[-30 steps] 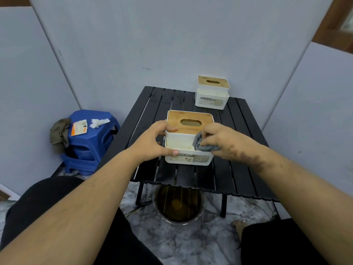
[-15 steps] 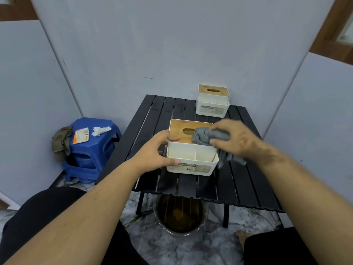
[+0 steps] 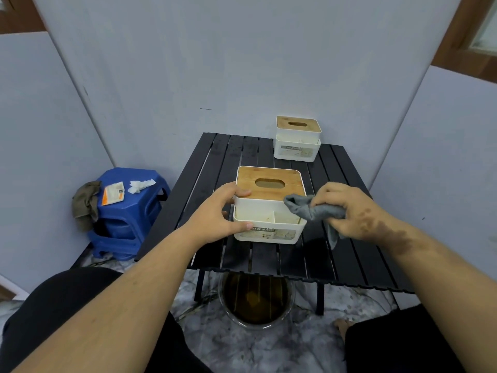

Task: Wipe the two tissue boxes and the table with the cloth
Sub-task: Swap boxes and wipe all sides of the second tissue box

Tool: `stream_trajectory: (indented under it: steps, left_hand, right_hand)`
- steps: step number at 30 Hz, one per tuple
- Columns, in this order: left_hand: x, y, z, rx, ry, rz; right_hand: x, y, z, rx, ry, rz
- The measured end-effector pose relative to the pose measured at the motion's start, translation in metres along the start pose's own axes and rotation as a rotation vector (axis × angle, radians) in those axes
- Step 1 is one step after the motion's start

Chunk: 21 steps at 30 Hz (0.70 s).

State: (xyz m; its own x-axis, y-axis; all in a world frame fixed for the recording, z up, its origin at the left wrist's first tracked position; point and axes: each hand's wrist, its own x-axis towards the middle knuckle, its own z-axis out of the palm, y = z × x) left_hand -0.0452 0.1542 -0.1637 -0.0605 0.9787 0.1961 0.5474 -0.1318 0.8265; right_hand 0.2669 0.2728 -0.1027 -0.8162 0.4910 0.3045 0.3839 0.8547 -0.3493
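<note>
A white tissue box with a wooden lid (image 3: 269, 185) stands near the front of the black slatted table (image 3: 355, 254). My left hand (image 3: 215, 214) grips its left side, thumb on the lid. My right hand (image 3: 349, 211) holds a grey cloth (image 3: 309, 210) bunched against the box's right front corner, one end hanging down to the table. The box's front compartment shows brownish dirt. A second white tissue box with a wooden lid (image 3: 297, 138) stands at the table's far edge, untouched.
A blue plastic stool (image 3: 129, 208) stands left of the table, carrying a brown rag, an orange packet and crumpled tissue. A round basin of brown liquid (image 3: 255, 300) sits on the floor under the table's front edge. Grey panels wall in the table closely.
My right hand carried the cloth from the box's front compartment up over the lid, then off to the box's right front corner. My left hand kept its grip on the box.
</note>
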Motion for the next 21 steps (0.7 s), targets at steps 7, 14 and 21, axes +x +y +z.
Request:
stream_trajectory:
  steps: [7,14,21]
  left_hand:
    - [-0.004,0.004,0.002,-0.010,0.010,-0.011]
    - [-0.011,0.007,0.002,0.006,0.003,-0.048]
    - [-0.021,0.014,0.010,-0.079,0.109,-0.088]
  right_hand:
    - [-0.021,-0.010,0.004,0.131,-0.032,0.246]
    - [-0.034,-0.015,0.011,0.455,0.444,0.507]
    - [-0.017,-0.032,0.065,0.651,0.280,0.490]
